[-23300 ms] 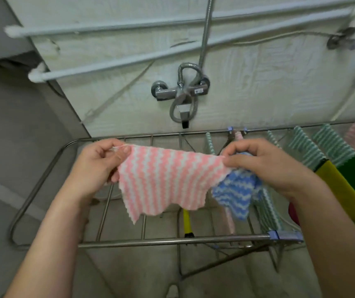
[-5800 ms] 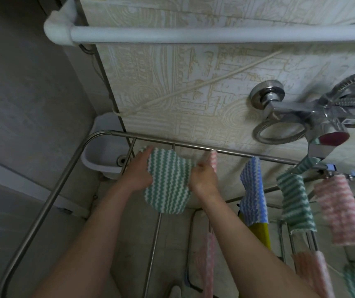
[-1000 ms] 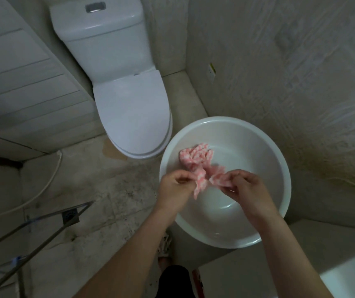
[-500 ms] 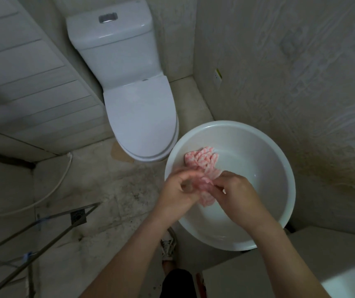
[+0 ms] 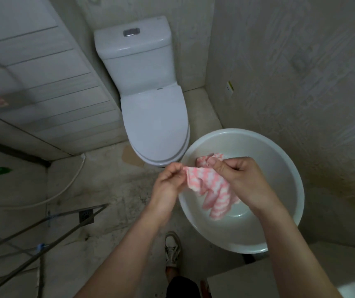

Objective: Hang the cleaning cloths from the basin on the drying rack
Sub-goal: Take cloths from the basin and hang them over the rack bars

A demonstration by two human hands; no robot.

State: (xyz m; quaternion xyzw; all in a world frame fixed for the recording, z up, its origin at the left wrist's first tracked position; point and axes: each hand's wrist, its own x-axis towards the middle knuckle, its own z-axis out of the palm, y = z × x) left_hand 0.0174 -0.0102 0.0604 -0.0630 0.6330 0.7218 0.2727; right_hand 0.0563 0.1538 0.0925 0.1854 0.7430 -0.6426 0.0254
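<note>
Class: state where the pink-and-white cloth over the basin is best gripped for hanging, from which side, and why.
Probably the upper edge, pinched at its two ends from above, as the left hand and right hand do. The cloth hangs bunched below that edge, so spreading the ends should flatten it.

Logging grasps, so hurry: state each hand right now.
Left hand: pinches an edge of the pink-and-white cloth.
Right hand: grips the same cloth, above the basin.
</note>
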